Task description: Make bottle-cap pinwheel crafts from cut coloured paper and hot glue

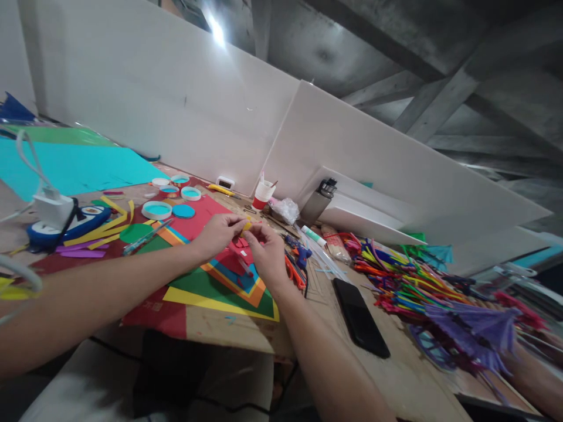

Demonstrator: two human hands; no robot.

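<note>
My left hand (225,230) and my right hand (267,252) meet over the table, fingers pinched together. Between their fingertips is a small piece of yellow paper (247,225), partly covered by the fingers. Under the hands lie red paper pieces (240,253), and below these a stack of coloured sheets, with a green sheet (193,282) and a yellow sheet (211,302) showing at the near edge. Left of my left hand rests a pair of scissors or similar slim tool (147,237), too blurred to be sure. A blue glue gun (301,252) is just right of my right hand.
White-rimmed lids (157,211), yellow paper strips (99,230) and a power strip (70,225) occupy the left. Behind are a paper cup (263,195) and a dark bottle (316,202). Rightward lie a black phone (359,316), many pipe cleaners (396,272) and a purple fan-like piece (472,328) near another person's arm (534,372).
</note>
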